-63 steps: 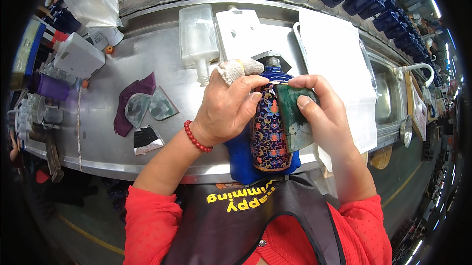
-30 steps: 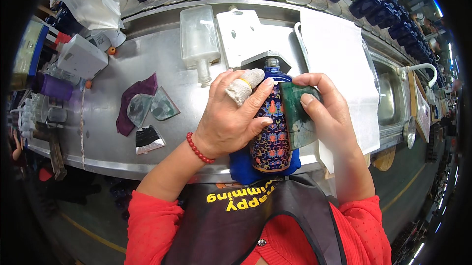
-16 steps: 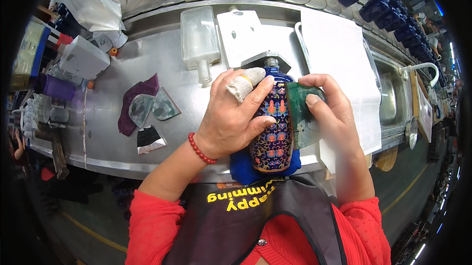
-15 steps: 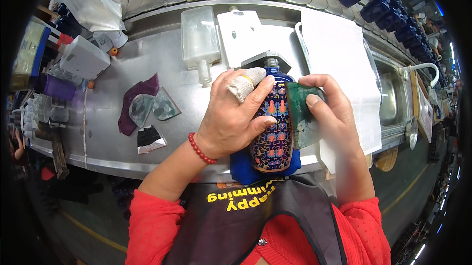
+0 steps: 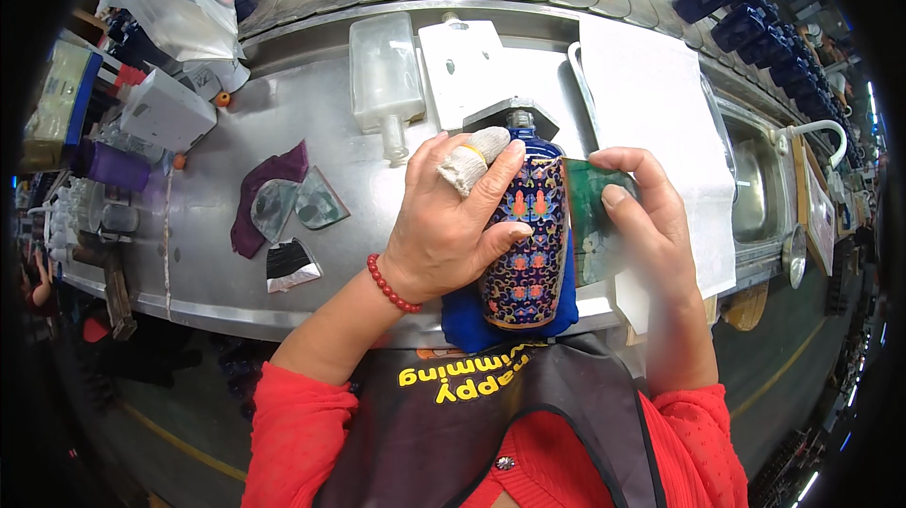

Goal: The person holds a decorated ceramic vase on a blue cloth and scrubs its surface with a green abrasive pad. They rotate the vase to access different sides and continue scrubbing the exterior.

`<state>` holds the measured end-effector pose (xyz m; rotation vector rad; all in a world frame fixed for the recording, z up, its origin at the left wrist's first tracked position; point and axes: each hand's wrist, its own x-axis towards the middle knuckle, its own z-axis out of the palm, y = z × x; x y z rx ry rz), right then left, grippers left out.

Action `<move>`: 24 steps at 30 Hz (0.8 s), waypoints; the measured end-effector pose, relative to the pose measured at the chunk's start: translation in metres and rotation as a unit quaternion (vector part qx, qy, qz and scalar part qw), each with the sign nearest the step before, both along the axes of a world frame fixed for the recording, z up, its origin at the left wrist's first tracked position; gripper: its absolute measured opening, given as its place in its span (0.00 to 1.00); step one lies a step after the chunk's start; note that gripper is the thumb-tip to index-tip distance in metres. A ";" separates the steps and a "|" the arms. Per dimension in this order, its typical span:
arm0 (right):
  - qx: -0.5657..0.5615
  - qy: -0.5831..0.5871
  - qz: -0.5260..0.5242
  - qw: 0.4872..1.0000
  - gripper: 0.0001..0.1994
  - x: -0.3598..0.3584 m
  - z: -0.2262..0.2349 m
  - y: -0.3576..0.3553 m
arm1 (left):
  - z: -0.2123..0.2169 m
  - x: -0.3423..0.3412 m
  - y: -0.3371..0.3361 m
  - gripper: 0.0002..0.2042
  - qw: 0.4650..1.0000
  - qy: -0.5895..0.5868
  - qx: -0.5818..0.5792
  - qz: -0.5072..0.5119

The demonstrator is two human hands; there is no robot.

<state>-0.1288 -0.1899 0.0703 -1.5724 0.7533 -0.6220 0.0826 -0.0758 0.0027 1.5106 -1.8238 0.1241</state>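
1 blue bottle (image 5: 528, 244), floral pattern, lying flat.

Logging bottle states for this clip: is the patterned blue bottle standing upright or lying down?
Lying down. The bottle rests lengthwise on a blue cloth, neck pointing away, with the left hand over its side.
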 end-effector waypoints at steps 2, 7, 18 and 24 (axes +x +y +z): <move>-0.013 -0.001 0.005 1.000 0.14 -0.002 -0.001 -0.001 | 0.000 -0.001 0.001 0.34 1.000 0.009 0.004 0.002; -0.012 0.004 -0.001 1.000 0.14 -0.008 -0.002 -0.002 | -0.002 -0.006 0.010 0.37 1.000 0.019 -0.006 0.011; 0.026 -0.021 -0.005 0.999 0.14 -0.015 -0.008 -0.004 | 0.002 -0.016 0.016 0.40 1.000 -0.005 -0.016 0.015; 0.029 -0.022 0.012 0.999 0.14 -0.019 -0.009 -0.006 | -0.003 -0.016 0.015 0.42 0.999 0.026 0.023 -0.012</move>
